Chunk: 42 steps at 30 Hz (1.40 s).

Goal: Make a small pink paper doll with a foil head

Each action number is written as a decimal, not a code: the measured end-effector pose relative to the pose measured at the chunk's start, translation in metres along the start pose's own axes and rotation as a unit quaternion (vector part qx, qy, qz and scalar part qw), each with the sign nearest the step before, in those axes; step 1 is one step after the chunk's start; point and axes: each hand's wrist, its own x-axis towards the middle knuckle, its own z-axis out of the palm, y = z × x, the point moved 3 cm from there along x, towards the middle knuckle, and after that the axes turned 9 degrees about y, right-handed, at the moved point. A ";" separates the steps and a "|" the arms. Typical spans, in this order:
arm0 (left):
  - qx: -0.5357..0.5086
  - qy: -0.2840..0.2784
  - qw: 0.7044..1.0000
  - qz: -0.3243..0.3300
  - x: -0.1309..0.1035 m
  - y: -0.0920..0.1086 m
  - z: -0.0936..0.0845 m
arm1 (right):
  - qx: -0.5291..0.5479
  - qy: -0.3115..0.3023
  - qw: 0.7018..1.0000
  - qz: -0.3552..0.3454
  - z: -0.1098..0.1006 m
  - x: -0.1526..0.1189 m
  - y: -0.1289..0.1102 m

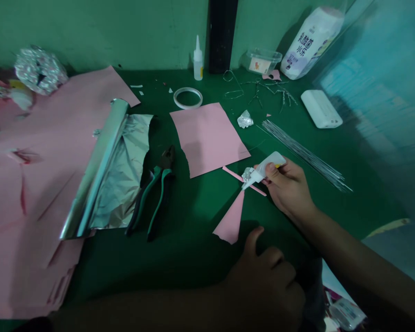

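My right hand (pixel 287 184) is closed around a small white glue bottle (pixel 271 165), tilted with its nozzle down and to the left. The nozzle tip is at the narrow end of a pink paper triangle (pixel 231 219). Just behind the nozzle lie a thin pink paper stick (pixel 232 173) and a crumpled bit of foil (pixel 246 174); whether they touch each other is hard to see. In the near foreground, dark in shadow, is my left hand (pixel 266 281), with its thumb stretched away from loosely curled fingers and no object visible in it.
Pliers (pixel 162 180) lie beside a foil roll (pixel 100 157). Behind are a pink sheet (pixel 210 138), a tape roll (pixel 188 98), another glue bottle (pixel 198 62) and a foil scrap (pixel 245 119). Wires (pixel 304 154) and a white box (pixel 321 109) are on the right; large pink sheets (pixel 55 138) cover the left.
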 end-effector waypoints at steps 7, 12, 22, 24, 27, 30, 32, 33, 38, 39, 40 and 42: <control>-0.002 0.015 1.000 0.003 0.001 0.000 -0.002 | 0.039 0.025 0.999 0.029 0.000 -0.002 0.002; -0.001 0.009 1.000 0.005 0.002 0.000 -0.004 | 0.045 0.032 0.998 0.021 0.002 -0.001 0.001; 0.002 -0.009 1.000 0.009 0.002 0.000 -0.003 | 0.041 0.053 0.998 0.012 0.003 -0.001 -0.001; 0.003 -0.013 1.000 0.010 0.002 0.000 -0.004 | 0.043 0.052 0.998 0.015 0.004 -0.001 -0.001; 0.003 -0.018 1.000 0.009 0.003 0.000 -0.005 | 0.050 0.049 0.997 0.024 0.005 -0.002 -0.002; 0.002 -0.030 1.000 0.008 0.003 0.000 -0.006 | 0.052 0.054 0.997 0.026 0.004 -0.001 -0.001; 0.002 -0.037 0.999 0.008 0.003 0.000 -0.007 | 0.041 0.058 0.997 0.026 0.004 -0.001 0.001; 0.001 -0.037 0.999 0.010 0.003 0.000 -0.007 | 0.034 0.060 0.997 0.026 0.003 -0.001 0.002; 0.003 -0.025 1.000 0.006 0.002 0.000 -0.006 | 0.018 0.064 0.998 0.016 0.004 -0.002 0.002; 0.002 -0.027 1.000 0.005 0.002 0.000 -0.005 | 0.017 0.064 0.998 0.015 0.005 -0.002 0.001; 0.001 -0.028 1.000 0.004 0.002 0.000 -0.005 | 0.015 0.065 0.998 0.014 0.006 -0.002 0.000; -0.004 -0.033 0.999 0.006 0.002 0.000 -0.005 | 0.008 0.068 0.998 0.014 0.006 -0.003 -0.002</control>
